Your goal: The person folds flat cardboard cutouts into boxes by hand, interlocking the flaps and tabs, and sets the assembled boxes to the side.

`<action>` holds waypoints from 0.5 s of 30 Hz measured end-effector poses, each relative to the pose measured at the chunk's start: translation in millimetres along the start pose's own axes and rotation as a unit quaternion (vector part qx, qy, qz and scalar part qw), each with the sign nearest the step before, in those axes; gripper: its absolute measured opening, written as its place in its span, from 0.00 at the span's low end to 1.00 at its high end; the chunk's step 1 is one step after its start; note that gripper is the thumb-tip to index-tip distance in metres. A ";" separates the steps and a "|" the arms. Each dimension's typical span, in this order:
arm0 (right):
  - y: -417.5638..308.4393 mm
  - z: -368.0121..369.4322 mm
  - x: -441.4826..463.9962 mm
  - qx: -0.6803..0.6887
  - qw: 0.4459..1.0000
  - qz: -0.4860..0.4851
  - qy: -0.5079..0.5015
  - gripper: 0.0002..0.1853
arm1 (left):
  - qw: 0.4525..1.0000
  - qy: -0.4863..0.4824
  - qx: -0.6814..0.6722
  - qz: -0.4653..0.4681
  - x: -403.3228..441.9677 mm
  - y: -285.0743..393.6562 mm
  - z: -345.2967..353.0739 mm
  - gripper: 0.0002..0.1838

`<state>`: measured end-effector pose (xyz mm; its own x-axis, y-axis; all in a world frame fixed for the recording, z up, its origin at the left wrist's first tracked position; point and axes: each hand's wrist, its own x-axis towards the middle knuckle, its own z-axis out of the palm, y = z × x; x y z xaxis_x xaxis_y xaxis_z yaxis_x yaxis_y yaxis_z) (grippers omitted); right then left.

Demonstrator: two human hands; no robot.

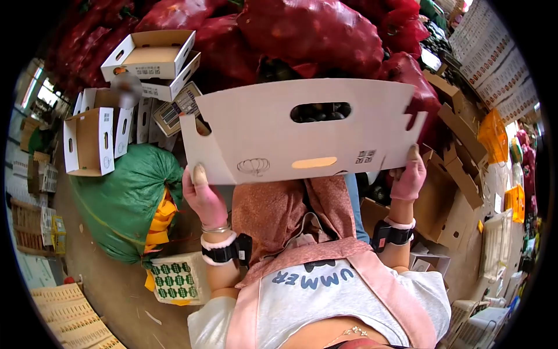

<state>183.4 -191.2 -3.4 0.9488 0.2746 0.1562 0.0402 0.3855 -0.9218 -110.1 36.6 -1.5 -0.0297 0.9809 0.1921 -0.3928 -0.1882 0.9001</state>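
Note:
A white cardboard box (261,136) is held up in front of my lap, its broad side facing me. That side has two slots, a pumpkin drawing and a small block of print. My left hand (206,200), in a pink glove, grips the lower left corner with the thumb on the near face. At the lower right corner my right hand (408,177), also gloved in pink, closes on the edge. The fingers behind the cardboard are mostly hidden. Dark round produce (319,112) shows through the upper slot.
Red mesh sacks (308,35) are piled ahead. White boxes (148,55) stand stacked at the left, above a green sack (119,200) with orange strips. A wrapped white pack (177,279) lies on the floor. Brown cartons (436,200) stand open at the right.

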 end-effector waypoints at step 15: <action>0.5 24.3 -11.5 -0.189 0.979 -0.078 -0.015 0.22 | 0.942 -0.219 0.229 0.111 2.3 -3.0 -8.3 0.19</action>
<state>164.9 -172.7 2.9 0.9126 0.2656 0.3107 0.3023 0.0730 -0.9504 -116.6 39.8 -7.0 0.3570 0.8195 0.4483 0.0183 -0.4859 0.8738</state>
